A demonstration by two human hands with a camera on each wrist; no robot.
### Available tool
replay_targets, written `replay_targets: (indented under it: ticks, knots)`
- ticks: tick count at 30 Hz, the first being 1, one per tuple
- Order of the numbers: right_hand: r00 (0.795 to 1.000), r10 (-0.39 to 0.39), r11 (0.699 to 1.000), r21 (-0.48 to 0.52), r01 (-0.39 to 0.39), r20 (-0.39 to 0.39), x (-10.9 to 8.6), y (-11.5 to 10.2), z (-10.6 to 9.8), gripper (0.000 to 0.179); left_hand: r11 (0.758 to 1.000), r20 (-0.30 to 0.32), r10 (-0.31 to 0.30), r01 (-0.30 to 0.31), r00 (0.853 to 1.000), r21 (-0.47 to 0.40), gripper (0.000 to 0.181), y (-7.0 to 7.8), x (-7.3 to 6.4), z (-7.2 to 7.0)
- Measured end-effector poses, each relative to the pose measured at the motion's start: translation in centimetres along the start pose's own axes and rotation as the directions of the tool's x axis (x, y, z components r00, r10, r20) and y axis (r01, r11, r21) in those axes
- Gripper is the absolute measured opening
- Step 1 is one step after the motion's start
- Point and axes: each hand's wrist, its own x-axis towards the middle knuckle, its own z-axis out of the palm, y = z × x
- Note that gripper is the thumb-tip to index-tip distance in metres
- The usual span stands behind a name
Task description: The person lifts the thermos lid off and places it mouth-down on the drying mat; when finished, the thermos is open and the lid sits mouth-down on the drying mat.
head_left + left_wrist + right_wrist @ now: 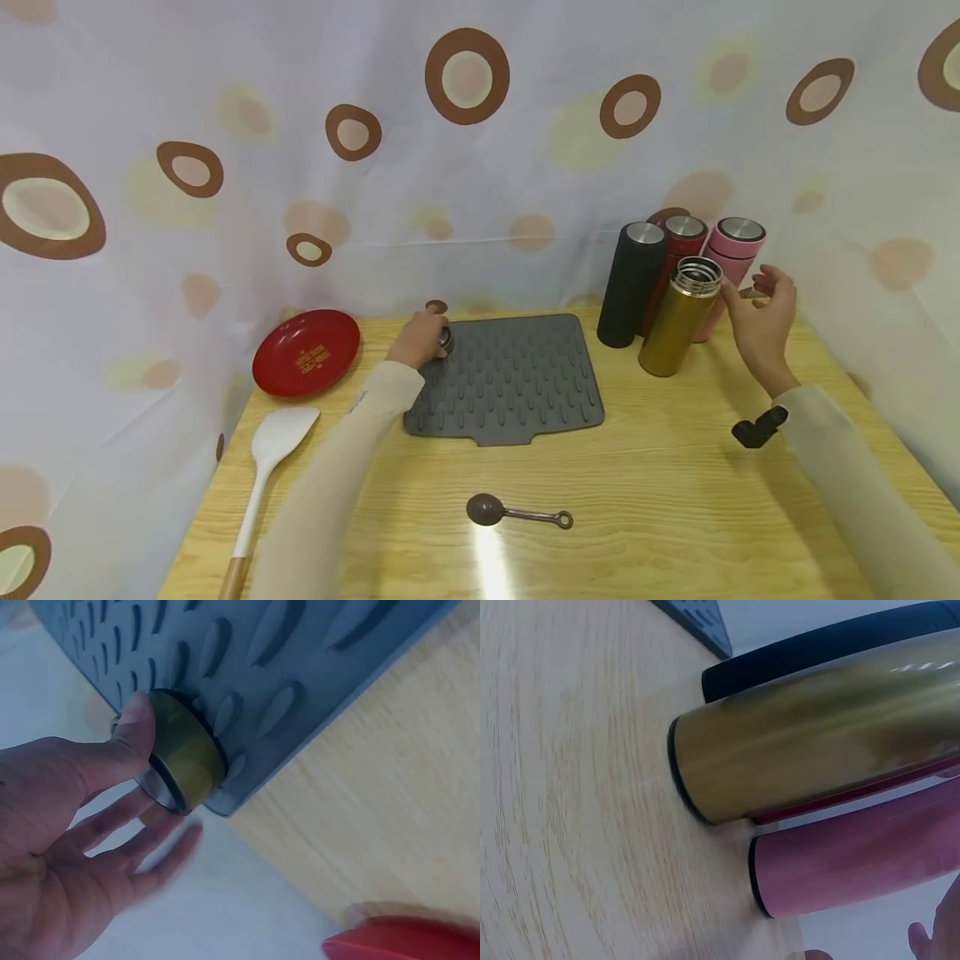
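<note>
My left hand (417, 340) is at the far left corner of a grey drying mat (525, 429). It pinches a gold flask lid (187, 754) with a dark rim, thumb on one side and fingers behind, right at the mat's surface. On the right stands a gold vacuum flask (677, 329), upright, its threaded steel mouth uncovered. Beside that flask's neck is my right hand (767, 325), holding nothing, fingers loosely bent and thumb close to the flask. In the right wrist view only a few fingertips (922, 941) show, by the pink flask (847, 855).
Behind the gold flask stand a black flask (632, 283) and a red flask (685, 237), both with lids on. A red plate (300, 379) and a white spatula (273, 437) lie at the left. Near the front lies a brown spoon (486, 509).
</note>
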Motion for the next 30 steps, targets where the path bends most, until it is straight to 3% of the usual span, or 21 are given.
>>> replay_targets:
  ticks: [6, 14, 21, 26, 30]
  knots:
    - [0.993, 0.055, 0.996, -0.07, -0.048, 0.101, 0.7, 1.2, 0.7, 0.069, 0.998, -0.007, -0.013, 0.013, 1.0, 0.067, 0.046, 0.9, 0.0, 0.1]
    - [0.979, 0.106, 0.994, -0.031, -0.102, 0.177, 1.1, 2.2, 1.3, 0.07, 1.0, -0.015, -0.005, 0.005, 1.0, 0.001, 0.045, 0.7, -0.4, 0.1]
    - [0.988, 0.088, 0.996, 0.011, -0.09, 0.126, 1.3, 2.3, 1.4, 0.063, 1.0, -0.011, -0.007, 0.007, 1.0, 0.003, 0.044, 0.3, -0.4, 0.2]
    - [0.989, 0.1, 0.994, -0.043, -0.096, 0.108, 1.4, 1.6, 0.3, 0.064, 0.999, -0.023, 0.032, -0.032, 0.999, 0.03, 0.048, 0.1, -0.4, 0.2]
    - [0.99, 0.087, 0.995, -0.053, -0.082, 0.111, 1.0, 0.6, -0.9, 0.067, 0.995, -0.091, 0.092, -0.088, 0.992, 0.048, 0.054, -0.5, -1.0, 0.9]
